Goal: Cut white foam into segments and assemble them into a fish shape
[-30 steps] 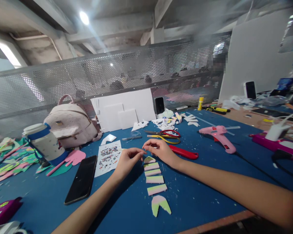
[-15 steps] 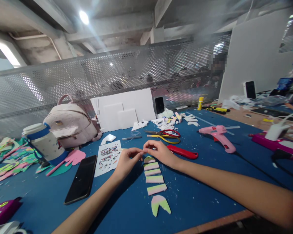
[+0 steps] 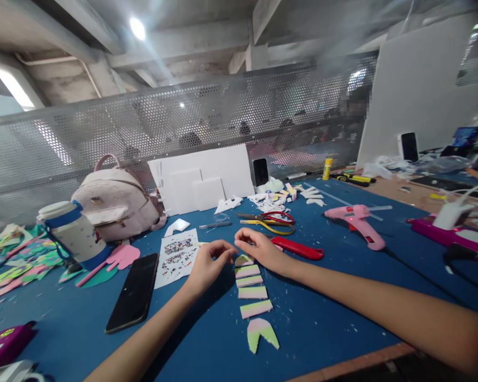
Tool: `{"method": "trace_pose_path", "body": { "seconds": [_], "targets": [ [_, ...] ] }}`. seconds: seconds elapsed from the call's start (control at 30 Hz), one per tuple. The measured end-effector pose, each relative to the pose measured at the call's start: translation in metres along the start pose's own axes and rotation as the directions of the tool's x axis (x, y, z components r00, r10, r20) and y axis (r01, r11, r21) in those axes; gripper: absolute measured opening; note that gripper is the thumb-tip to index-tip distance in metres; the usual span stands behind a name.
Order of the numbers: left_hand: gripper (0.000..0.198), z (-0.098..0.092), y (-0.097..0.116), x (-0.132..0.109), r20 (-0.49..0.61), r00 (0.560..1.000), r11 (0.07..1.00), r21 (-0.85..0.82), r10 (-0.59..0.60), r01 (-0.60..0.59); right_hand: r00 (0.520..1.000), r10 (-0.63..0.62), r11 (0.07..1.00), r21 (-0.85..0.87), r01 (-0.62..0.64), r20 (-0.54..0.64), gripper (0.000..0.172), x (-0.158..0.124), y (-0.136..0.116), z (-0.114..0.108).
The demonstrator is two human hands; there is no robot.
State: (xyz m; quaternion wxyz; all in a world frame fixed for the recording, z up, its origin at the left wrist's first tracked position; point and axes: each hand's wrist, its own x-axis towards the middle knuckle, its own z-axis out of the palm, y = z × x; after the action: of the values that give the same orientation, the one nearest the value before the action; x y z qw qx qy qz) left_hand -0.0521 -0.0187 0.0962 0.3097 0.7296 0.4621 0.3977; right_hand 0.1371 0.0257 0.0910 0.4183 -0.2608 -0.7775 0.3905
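Observation:
My left hand (image 3: 207,262) and my right hand (image 3: 261,248) hover close together over the blue table (image 3: 326,297), fingertips pinched and nearly touching. What they pinch is too small to make out. Just below them lies a row of pink-and-green foam pieces (image 3: 250,286), from a small rounded piece (image 3: 244,260) down to a fish-tail piece (image 3: 262,333). A sticker sheet (image 3: 177,255) lies left of my left hand.
A black phone (image 3: 133,292), a bottle (image 3: 74,233) and a pink backpack (image 3: 115,199) sit at the left. Scissors (image 3: 271,220), a red cutter (image 3: 300,248) and a pink glue gun (image 3: 358,223) lie to the right. White boards (image 3: 205,178) stand behind. Foam scraps (image 3: 14,257) crowd the far left.
My two hands have stayed over the top foam piece; the fingertips have drawn slightly apart and shifted a little. Nothing else moved.

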Motion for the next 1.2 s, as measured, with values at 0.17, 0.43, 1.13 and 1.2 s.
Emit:
{"method": "trace_pose_path", "body": {
  "seconds": [0.17, 0.43, 1.13, 1.2],
  "targets": [
    [0.031, 0.000, -0.001, 0.000, 0.005, 1.000, 1.000, 0.008, 0.013, -0.013, 0.999, 0.043, 0.997, 0.064, -0.043, 0.009, 0.024, 0.001, 0.004, 0.001],
    [0.030, 0.000, 0.001, 0.001, 0.019, 0.999, 0.999, 0.024, 0.026, -0.026, 0.997, 0.079, 0.980, 0.181, -0.081, 0.021, 0.023, 0.001, 0.011, 0.002],
    [0.032, 0.002, 0.006, -0.001, 0.045, 0.997, 0.994, 0.085, 0.066, -0.070, 0.993, 0.119, 0.921, 0.372, -0.115, 0.013, 0.021, 0.001, 0.000, 0.005],
    [0.031, 0.003, 0.010, -0.003, 0.031, 0.997, 0.992, 0.107, 0.068, -0.071, 0.992, 0.126, 0.924, 0.366, -0.108, -0.025, 0.021, 0.002, 0.004, 0.002]
  ]
}}
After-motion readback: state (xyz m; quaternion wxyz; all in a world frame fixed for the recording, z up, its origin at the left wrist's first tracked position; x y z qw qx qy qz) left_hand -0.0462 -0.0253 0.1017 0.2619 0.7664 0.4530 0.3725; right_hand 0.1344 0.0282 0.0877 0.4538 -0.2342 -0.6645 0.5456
